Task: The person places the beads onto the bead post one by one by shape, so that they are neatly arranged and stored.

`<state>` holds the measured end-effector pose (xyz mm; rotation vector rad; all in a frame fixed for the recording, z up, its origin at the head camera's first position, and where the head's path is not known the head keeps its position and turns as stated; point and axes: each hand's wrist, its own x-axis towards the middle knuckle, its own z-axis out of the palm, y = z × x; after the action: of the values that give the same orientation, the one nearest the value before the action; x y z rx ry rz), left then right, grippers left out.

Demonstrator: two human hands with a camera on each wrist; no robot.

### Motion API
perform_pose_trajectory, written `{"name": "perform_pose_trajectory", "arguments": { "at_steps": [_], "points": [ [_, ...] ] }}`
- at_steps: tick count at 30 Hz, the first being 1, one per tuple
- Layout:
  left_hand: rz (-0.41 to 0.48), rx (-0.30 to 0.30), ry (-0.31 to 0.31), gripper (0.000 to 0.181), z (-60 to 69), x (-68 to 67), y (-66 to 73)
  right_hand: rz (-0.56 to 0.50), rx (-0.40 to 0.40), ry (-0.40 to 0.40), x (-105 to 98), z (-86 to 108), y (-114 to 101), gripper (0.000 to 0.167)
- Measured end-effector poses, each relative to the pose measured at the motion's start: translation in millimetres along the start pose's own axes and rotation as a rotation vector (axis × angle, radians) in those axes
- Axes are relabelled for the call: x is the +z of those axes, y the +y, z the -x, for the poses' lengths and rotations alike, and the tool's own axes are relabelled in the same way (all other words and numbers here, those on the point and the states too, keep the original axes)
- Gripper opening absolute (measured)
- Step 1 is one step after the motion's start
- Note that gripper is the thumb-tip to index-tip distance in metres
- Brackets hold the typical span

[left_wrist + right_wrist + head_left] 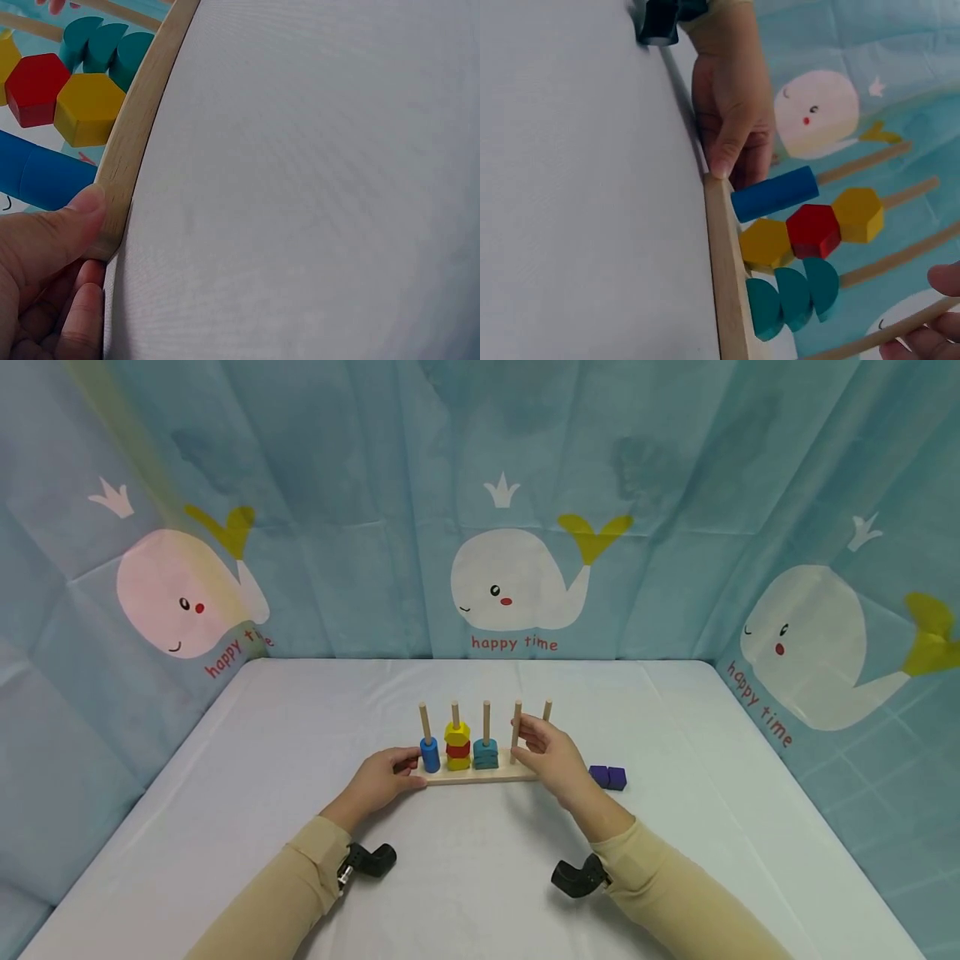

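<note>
A wooden stacking rack (480, 778) with upright pegs stands on the white table. Its left end is gripped by my left hand (382, 781), thumb (86, 206) on the base's near edge. My right hand (555, 756) holds the bare fourth peg (517, 727), its fingers (926, 343) curled behind it and the thumb (946, 277) on the other side. The first peg carries blue cylinders (430, 756). On the second are a red hexagon block (814, 231) between two yellow hexagon blocks (859, 214). Teal half-round blocks (486, 754) fill the third peg's lower part.
Two purple blocks (607, 777) lie on the table (465, 877) just right of the rack, beside the right wrist. The fifth peg (547, 710) rises behind the right hand. A blue curtain (360, 585) with whale prints surrounds the table's back and sides.
</note>
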<state>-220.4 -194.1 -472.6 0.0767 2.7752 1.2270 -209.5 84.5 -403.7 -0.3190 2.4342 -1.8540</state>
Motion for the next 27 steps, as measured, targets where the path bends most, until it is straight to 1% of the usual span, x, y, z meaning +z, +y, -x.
{"name": "perform_pose_trajectory", "arguments": {
  "at_steps": [4,9,14,19,23,27],
  "points": [
    [0.013,0.002,0.000,0.057,-0.3,-0.9,-0.4,-0.003,-0.012,-0.026,-11.3,8.9,-7.1,0.048],
    [0.020,-0.006,-0.003,0.057,-0.1,-1.2,0.4,0.025,-0.021,-0.031,-24.2,15.6,-6.8,0.039],
    [0.006,-0.008,-0.003,0.057,-0.4,-0.4,0.2,0.087,-0.002,-0.007,-36.0,17.5,9.3,0.029],
    [0.005,-0.008,0.001,0.057,-0.6,0.4,-0.5,0.164,0.042,0.016,-48.5,20.5,26.6,0.026],
    [0.002,-0.010,0.000,0.057,-0.8,0.8,-0.6,0.213,0.069,0.011,-56.9,24.2,38.7,0.026],
    [-0.006,-0.012,0.000,0.057,-1.2,0.9,-1.3,0.255,0.080,-0.011,-61.6,28.2,46.4,0.028]
  ]
}}
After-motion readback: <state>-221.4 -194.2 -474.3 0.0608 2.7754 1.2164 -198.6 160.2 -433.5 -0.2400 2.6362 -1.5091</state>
